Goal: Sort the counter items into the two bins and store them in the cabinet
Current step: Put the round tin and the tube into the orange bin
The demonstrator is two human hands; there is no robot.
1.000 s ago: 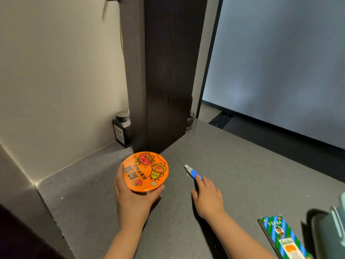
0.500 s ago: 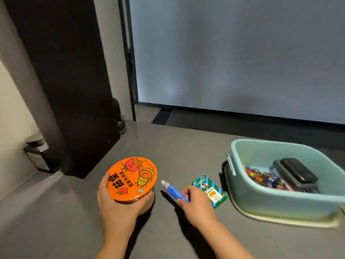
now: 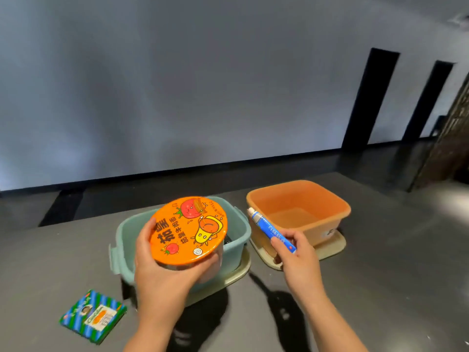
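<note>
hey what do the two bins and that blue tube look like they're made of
The teal bin and the orange bin look like moulded plastic, matte, with even colour and rounded rims. The blue tube, pinched in the right hand, looks like glossy printed plastic or laminate with a white cap; thin metal can't be ruled out.

The noodle bowl [image 3: 188, 231] has an orange lid with red tomato cartoons. The tube [image 3: 271, 229] is blue with a white cap. One bin [image 3: 238, 240] is teal, the other bin [image 3: 330, 226] orange. At 7 o'clock, the packet [image 3: 93, 316] is blue-and-green striped. The counter [image 3: 393, 275] is dark grey.
</note>
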